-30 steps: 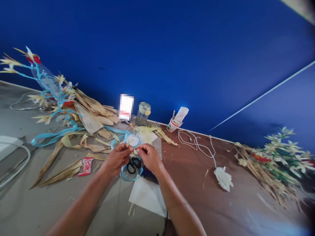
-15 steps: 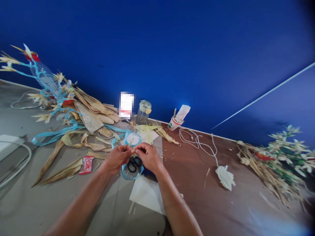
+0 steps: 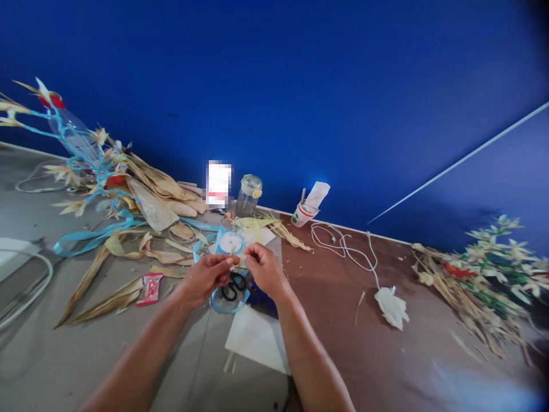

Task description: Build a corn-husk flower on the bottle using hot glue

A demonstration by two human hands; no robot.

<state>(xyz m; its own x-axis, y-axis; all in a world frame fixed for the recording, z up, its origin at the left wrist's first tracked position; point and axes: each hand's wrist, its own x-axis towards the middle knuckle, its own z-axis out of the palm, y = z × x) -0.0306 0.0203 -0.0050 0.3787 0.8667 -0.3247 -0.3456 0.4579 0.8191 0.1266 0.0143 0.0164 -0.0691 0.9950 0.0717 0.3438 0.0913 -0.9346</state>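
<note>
My left hand [image 3: 209, 273] is closed in a pinch, with a thin pale piece [image 3: 233, 248], seemingly a husk strip, sticking up at its fingertips. My right hand [image 3: 263, 269] is also closed, thumb and finger pressed together just to the right; whatever lies in that pinch is too small to make out. Under the hands, black-handled scissors [image 3: 234, 287] lie over a roll of light blue ribbon [image 3: 227, 309]. Just beyond the fingers is another blue-edged roll with a white centre [image 3: 230, 242]. A white sheet [image 3: 255, 340] lies below my right wrist.
Dried corn husks [image 3: 154, 197] and blue ribbon [image 3: 90, 239] spread to the left, by a plastic bottle [image 3: 72, 131] with husk flowers. A red packet [image 3: 149, 289], glass jar [image 3: 249, 194], paper cup [image 3: 304, 214], white cable [image 3: 349, 252] and white-flowered bunch [image 3: 500, 257] surround the hands.
My right fingertips have drawn away to the right from the left ones, leaving a small gap. My left hand stays pinched in nearly the same spot.
</note>
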